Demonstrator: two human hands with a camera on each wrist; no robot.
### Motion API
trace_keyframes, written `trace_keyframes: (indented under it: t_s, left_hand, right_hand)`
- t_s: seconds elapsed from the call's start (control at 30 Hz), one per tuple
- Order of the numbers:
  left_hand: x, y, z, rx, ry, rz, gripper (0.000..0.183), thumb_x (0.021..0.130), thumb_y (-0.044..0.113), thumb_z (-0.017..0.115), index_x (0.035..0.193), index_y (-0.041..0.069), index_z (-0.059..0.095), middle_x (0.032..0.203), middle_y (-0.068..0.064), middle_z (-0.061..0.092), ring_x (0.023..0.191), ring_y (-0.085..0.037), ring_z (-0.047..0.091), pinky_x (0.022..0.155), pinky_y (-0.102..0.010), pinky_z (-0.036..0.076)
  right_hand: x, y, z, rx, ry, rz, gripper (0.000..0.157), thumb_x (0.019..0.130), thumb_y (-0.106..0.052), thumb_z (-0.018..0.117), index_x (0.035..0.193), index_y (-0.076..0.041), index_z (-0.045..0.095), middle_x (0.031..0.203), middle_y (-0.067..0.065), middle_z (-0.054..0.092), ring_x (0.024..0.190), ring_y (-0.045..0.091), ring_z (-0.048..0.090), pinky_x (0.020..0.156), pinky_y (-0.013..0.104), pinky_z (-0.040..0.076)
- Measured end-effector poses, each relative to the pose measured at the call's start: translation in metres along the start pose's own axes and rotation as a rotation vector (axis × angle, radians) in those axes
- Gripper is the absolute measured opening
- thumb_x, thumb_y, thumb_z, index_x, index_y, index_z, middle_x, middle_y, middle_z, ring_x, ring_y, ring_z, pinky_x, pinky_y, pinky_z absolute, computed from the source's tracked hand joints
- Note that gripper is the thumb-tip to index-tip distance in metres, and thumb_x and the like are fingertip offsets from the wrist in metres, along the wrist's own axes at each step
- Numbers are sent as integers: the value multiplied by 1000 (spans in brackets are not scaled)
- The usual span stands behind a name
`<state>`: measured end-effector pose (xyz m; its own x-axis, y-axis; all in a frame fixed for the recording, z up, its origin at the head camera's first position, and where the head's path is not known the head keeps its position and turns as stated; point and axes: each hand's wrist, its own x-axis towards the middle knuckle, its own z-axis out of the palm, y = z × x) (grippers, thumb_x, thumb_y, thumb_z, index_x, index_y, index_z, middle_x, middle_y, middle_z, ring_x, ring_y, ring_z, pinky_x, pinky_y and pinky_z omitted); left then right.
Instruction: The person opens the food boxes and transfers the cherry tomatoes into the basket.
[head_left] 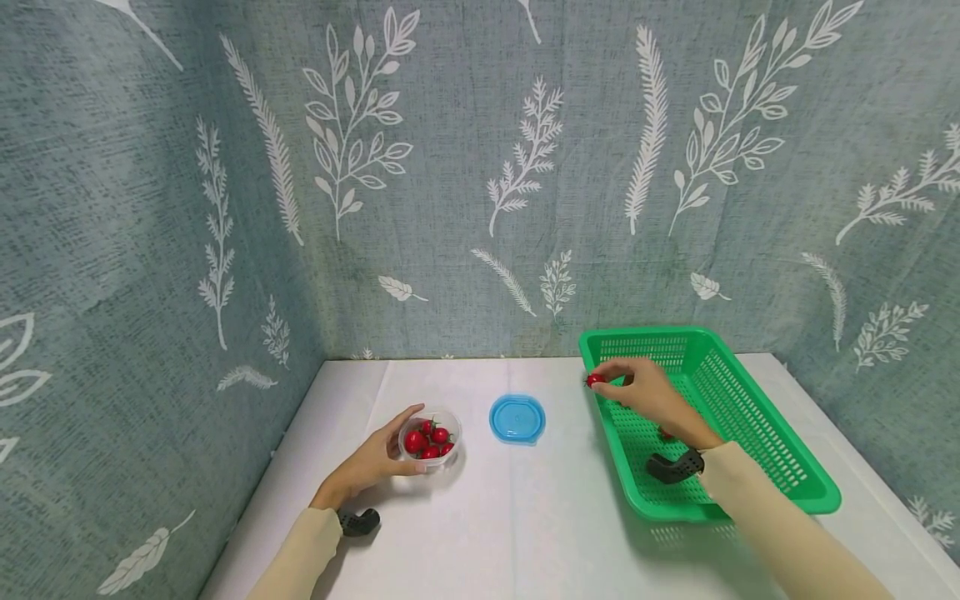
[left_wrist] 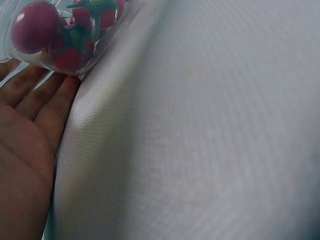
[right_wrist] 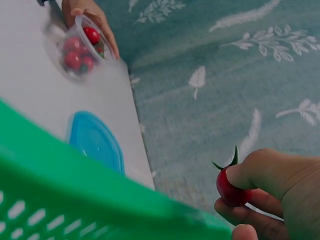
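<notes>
Between the thumb and fingers of my right hand (head_left: 641,392) is a pinched cherry tomato (right_wrist: 232,188), red with a green stem. That hand is over the left rim of a green basket (head_left: 776,408), where another tomato (head_left: 665,433) shows partly behind the wrist. On the left of the table, my left hand (head_left: 375,458) holds a clear round container (head_left: 454,429) from its left side, thumb near and fingers far. Several cherry tomatoes (head_left: 429,442) lie inside it. In the left wrist view, fingers (left_wrist: 57,102) touch the container's wall low down, close to the tablecloth.
A blue lid (head_left: 517,419) lies flat on the white tablecloth (head_left: 480,533) between the container and the basket. Patterned grey-green fabric (head_left: 450,167) stands behind the table and along both sides. The basket's raised rim borders the right side of the work area.
</notes>
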<state>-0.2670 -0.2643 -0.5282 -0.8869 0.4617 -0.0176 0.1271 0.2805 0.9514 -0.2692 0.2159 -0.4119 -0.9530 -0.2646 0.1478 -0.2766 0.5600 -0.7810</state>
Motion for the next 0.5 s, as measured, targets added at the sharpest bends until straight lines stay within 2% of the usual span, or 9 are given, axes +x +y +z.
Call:
trace_keyframes:
  t_s: [0.2, 0.37, 0.5]
  left_hand:
    - [0, -1, -1, -10, -12, 4, 103, 84, 15, 88, 164, 25, 25, 162, -9, 36, 149, -30, 33, 118, -50, 28]
    - [0, -1, -1, 5, -10, 7, 103, 84, 17, 87, 165, 24, 24, 162, -9, 36, 150, -30, 33, 118, -49, 29]
    - [0, 0, -1, 6, -12, 9, 103, 84, 17, 87, 165, 23, 24, 162, -9, 35, 150, -30, 32, 118, -49, 29]
  right_hand:
    - [-3, 15, -9, 7, 14, 61, 27, 97, -29, 75, 119, -13, 75, 114, 9, 72, 83, 35, 69, 73, 51, 56]
    - [-5, 21, -18, -32, 38, 74, 29, 97, -30, 75, 120, -12, 75, 112, 9, 73, 92, 35, 67, 71, 43, 51]
    - [-8, 27, -24, -80, 51, 81, 32, 97, -33, 74, 121, -12, 74, 112, 8, 72, 94, 29, 64, 70, 38, 49]
